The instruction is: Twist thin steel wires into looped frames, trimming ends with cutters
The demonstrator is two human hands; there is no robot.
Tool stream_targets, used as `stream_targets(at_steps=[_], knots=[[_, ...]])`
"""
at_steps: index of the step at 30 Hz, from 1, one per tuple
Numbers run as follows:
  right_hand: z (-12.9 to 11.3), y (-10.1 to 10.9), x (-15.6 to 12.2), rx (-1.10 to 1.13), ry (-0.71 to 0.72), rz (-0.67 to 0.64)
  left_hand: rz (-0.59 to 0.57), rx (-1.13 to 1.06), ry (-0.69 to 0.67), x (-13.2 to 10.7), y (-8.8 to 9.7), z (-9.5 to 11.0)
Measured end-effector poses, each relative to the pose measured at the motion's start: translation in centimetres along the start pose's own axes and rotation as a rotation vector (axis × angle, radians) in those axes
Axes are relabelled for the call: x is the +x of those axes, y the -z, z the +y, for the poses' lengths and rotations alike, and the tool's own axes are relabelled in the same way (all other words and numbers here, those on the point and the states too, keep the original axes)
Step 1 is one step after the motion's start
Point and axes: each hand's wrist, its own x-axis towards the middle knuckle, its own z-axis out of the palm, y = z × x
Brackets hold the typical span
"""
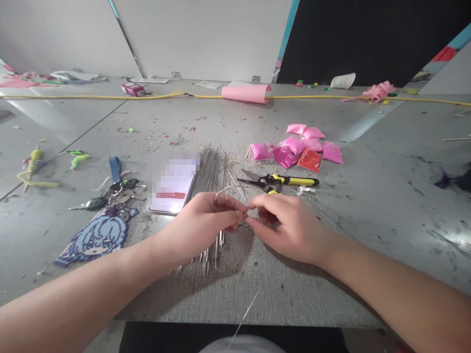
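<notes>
My left hand (206, 215) pinches a thin, looped silvery wire (218, 195) between thumb and fingers. Its curved part stands up above the fingertips. Opposite it, my right hand (289, 220) is closed, with thumb and forefinger pressed at the same wire; the tips of both hands almost touch. Beneath and behind my left hand lies a bundle of straight metal wires (208, 171). Yellow-and-black pruning shears (294, 180) rest just beyond my right hand, their blades apart. A single loose wire (245, 317) crosses the table's near edge.
Left of the wires lies a lit phone (171, 184). Farther left are keys (95, 202) and a blue pixel-bead figure (99, 233). Several pink packets (294, 145) and a red packet (309, 160) lie behind the shears. A yellow cable (162, 96) runs along the back, under rolled pink paper (245, 93).
</notes>
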Motion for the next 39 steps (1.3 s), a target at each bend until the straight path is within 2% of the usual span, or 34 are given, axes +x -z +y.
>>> stream_targets(at_steps=[2,8,13,21,28,33,39], knots=[[0.2,0.2,0.0,-0.033,0.056,0.034,0.022,-0.099,0.032,0.1,0.0,-0.1],[0.7,1.0,0.1,-0.117,0.299,0.009,-0.005,-0.346,0.14,0.0,-0.1,0.2],[0.9,1.3,-0.1,-0.097,0.318,-0.002,-0.066,-0.443,0.127,-0.5,0.0,0.7],[1.2,1.6,-0.3,-0.153,0.41,-0.044,-0.181,-0.56,0.187,-0.9,-0.1,1.2],[0.4,1.2,-0.5,-0.058,0.359,-0.024,-0.214,-0.579,0.146,-1.1,-0.1,1.0],[-0.6,1.0,-0.8,0.039,0.198,-0.006,-0.164,-0.51,0.082,-1.1,-0.2,0.9],[-1.4,1.3,-0.4,0.14,-0.006,-0.084,-0.114,-0.285,-0.032,-0.8,-0.2,0.7]])
